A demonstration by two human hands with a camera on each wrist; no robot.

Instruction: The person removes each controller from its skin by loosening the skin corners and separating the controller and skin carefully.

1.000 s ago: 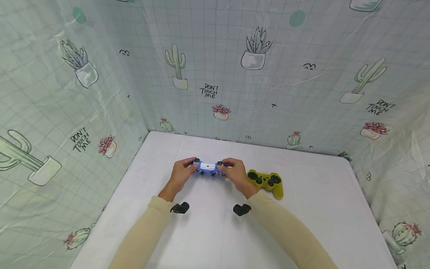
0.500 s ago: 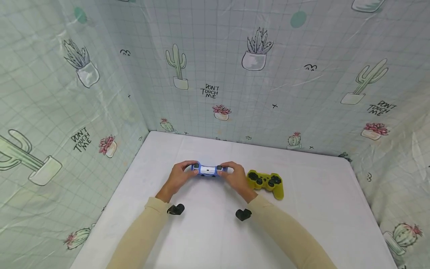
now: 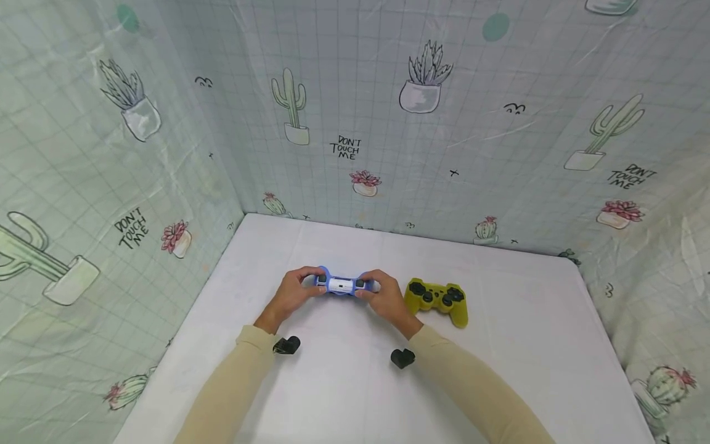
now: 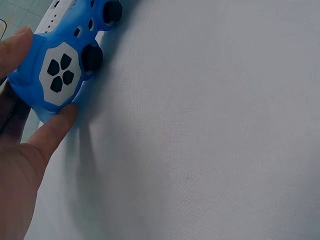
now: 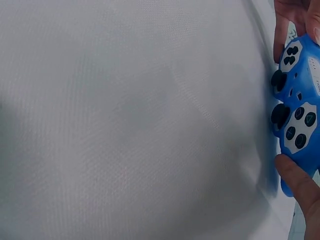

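Note:
A blue and white game controller [image 3: 341, 285] is held between my two hands near the back of the white table. My left hand [image 3: 291, 292] grips its left end, and my right hand [image 3: 388, 298] grips its right end. In the left wrist view the controller [image 4: 60, 72] shows its directional buttons and black thumbsticks, with a fingertip against its lower edge. The right wrist view shows the controller [image 5: 300, 122] side-on, its round buttons uncovered. A yellow-green controller [image 3: 437, 300] lies on the table just right of my right hand, its left grip partly hidden by that hand.
The white table [image 3: 344, 394] meets a grid-patterned cloth wall [image 3: 377, 148] at the back, with cloth on both sides too. Black wrist-worn cameras [image 3: 286, 345] stick out from the sleeves.
The blue controller has tilted in my hands, so its thumbsticks have mostly turned out of the head view and its white top edge faces up more. The yellow-green controller stays put.

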